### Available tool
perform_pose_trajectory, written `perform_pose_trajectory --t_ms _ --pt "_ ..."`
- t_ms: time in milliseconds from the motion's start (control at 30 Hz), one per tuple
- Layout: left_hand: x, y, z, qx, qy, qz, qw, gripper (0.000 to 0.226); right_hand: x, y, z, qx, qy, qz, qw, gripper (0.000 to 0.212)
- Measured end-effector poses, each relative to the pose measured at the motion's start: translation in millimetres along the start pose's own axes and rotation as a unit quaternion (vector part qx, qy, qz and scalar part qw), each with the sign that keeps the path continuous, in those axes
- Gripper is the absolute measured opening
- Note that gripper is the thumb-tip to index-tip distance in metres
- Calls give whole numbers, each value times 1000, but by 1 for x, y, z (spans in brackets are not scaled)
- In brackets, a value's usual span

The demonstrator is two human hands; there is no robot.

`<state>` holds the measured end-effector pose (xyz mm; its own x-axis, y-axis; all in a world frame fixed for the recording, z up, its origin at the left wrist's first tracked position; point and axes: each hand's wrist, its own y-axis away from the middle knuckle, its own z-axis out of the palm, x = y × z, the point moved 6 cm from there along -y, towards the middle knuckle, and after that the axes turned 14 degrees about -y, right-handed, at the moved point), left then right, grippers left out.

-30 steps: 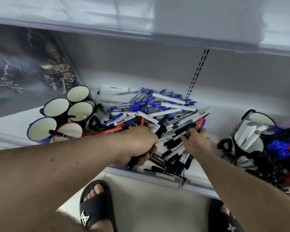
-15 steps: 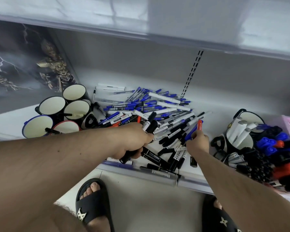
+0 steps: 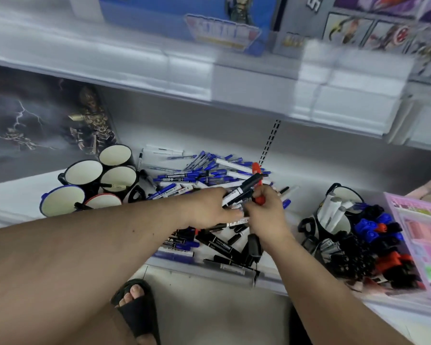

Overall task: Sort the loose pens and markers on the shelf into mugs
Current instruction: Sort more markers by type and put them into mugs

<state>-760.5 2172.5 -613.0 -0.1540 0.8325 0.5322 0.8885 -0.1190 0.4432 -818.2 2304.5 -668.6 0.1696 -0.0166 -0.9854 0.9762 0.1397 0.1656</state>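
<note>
Black markers (image 3: 224, 245) are lying loose at the shelf's front edge (image 3: 209, 266), likely to be knocked off. Left hand (image 3: 210, 207) is clutching black-capped markers (image 3: 241, 190), right hand (image 3: 266, 210) pinching a red marker (image 3: 258, 185); empty enamel mugs (image 3: 85, 173) are waiting back-left.

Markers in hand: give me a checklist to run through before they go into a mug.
1. Left hand grips the black marker: ok.
2. Right hand holds the red marker: ok.
3. Colours kept apart: not ok, red and black cross where the hands meet.
4. Free mug in reach: ok, the blue-rimmed mug looks empty.
5. Red-rimmed mug has room: ok, only one dark pen rests across it.
6. Right-side mug has room: cannot tell, white markers fill much of it.
</note>
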Motion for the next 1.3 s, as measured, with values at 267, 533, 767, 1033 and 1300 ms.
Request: perform_pose_trajectory --t_ms 267,533,767,1033,1300 --pt "-7 24 9 -48 160 -27 986 28 -28 32 -17 102 -347 121 924 18" --pt "-2 51 22 -6 401 -30 915 9 -44 72 37 80 -402 137 902 26" --pt "-19 73 -9 37 325 -43 944 13 -58 92 62 55 -309 115 943 22" --pt "-49 94 -14 94 296 -137 940 22 -56 99 35 -5 -135 78 988 20" --pt "2 64 -9 81 315 -67 943 17 -79 87 -46 101 2 6 995 22"
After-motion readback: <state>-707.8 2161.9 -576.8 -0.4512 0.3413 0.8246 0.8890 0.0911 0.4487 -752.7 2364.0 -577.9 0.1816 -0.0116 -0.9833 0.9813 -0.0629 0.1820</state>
